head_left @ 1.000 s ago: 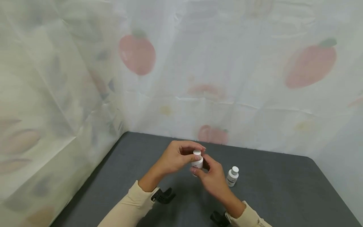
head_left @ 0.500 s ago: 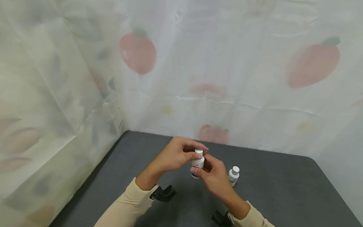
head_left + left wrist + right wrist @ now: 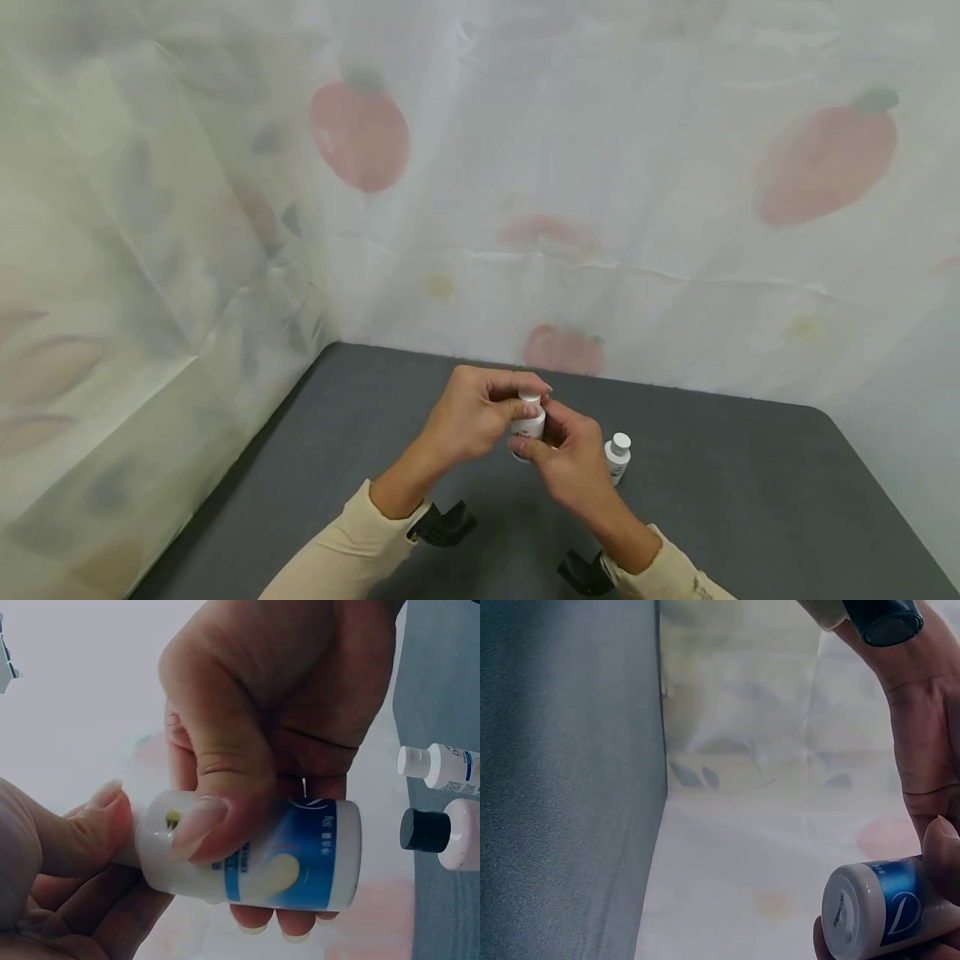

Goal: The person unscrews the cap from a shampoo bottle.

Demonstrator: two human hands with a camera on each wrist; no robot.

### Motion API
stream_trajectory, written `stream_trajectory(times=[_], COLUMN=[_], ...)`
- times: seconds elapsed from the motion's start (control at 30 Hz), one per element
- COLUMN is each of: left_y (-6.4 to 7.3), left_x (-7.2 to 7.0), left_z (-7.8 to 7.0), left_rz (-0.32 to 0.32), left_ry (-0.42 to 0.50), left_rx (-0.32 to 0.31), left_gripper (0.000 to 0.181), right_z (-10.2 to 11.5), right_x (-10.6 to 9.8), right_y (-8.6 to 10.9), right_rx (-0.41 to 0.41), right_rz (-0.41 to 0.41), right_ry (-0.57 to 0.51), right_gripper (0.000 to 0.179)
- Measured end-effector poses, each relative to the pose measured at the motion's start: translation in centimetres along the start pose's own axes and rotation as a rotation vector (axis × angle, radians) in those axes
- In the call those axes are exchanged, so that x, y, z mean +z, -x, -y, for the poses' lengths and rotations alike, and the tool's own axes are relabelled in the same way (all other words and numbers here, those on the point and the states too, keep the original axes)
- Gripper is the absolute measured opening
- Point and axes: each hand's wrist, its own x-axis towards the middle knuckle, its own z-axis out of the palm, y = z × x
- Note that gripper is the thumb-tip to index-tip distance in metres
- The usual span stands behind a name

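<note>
A small white bottle [image 3: 528,426] with a blue label [image 3: 277,855] is held above the grey table [image 3: 720,500]. My right hand [image 3: 542,445] grips its body, thumb [image 3: 201,825] across the label. My left hand [image 3: 523,402] pinches the white cap, which its fingertips [image 3: 105,825] mostly hide. In the right wrist view the bottle's round base [image 3: 847,911] faces the camera beside my thumb [image 3: 941,851].
A second white-capped bottle [image 3: 617,455] [image 3: 442,765] stands on the table just right of my hands. A black-capped bottle [image 3: 439,834] sits next to it. A fruit-printed sheet [image 3: 525,208] walls the table at the back and left.
Both hands have kept hold of the bottle. My left fingers have closed further over the cap, and the hands have drifted slightly away from me.
</note>
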Motion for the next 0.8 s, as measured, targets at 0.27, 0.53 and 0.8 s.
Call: stream_trajectory(times=[0.27, 0.53, 0.8], left_y=[0.4, 0.7, 0.8], left_x=[0.9, 1.7, 2.0], left_z=[-0.1, -0.1, 0.2], left_rz=[-0.099, -0.196, -0.24], left_ry=[-0.056, -0.102, -0.115], left_rx=[0.048, 0.111, 0.133], left_gripper=[0.019, 0.018, 0.018], right_z=[0.0, 0.1, 0.2], right_x=[0.2, 0.5, 0.5], right_y=[-0.1, -0.1, 0.2], right_rx=[-0.007, -0.008, -0.049], right_rz=[-0.036, -0.079, -0.11], right_ry=[0.021, 0.052, 0.114], right_gripper=[0.036, 0.038, 0.043])
